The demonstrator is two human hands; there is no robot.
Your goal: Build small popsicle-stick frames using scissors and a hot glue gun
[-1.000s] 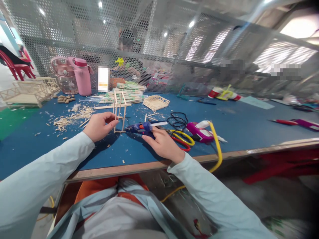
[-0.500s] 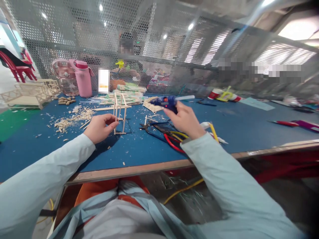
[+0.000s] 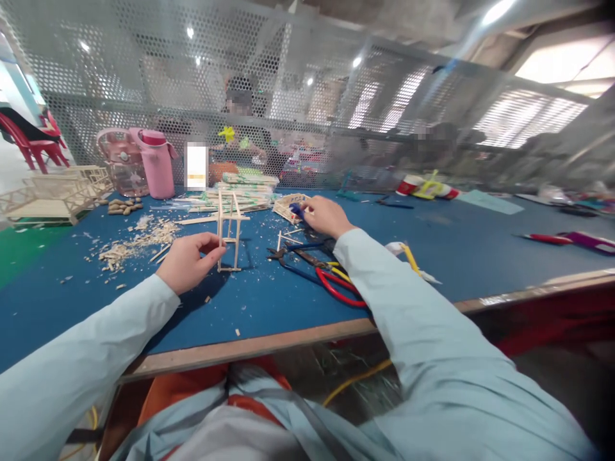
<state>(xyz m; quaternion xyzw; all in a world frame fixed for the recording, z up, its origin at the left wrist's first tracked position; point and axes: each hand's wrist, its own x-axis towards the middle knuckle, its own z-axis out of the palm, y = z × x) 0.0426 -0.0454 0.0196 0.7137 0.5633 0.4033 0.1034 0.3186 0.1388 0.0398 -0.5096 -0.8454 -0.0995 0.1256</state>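
My left hand pinches one upright of a small frame of thin wooden sticks, which stands on the blue table. Farther out, my right hand is closed around a blue glue gun; most of the gun is hidden behind the fingers. The gun is at a low tray-like piece of wooden sticks, and I cannot tell whether they touch. Several loose sticks lie between my hands. Below my right forearm are dark-jawed pliers and a tool with red handles.
Wood chips and peanuts lie at left, near a pink bottle and a clear bottle. Bundled sticks lie at the back before a perforated metal screen. A stick model is far left.
My right hand has moved left and away from me, carrying the glue gun down from the air toward the table. My left hand stays on the stick frame.
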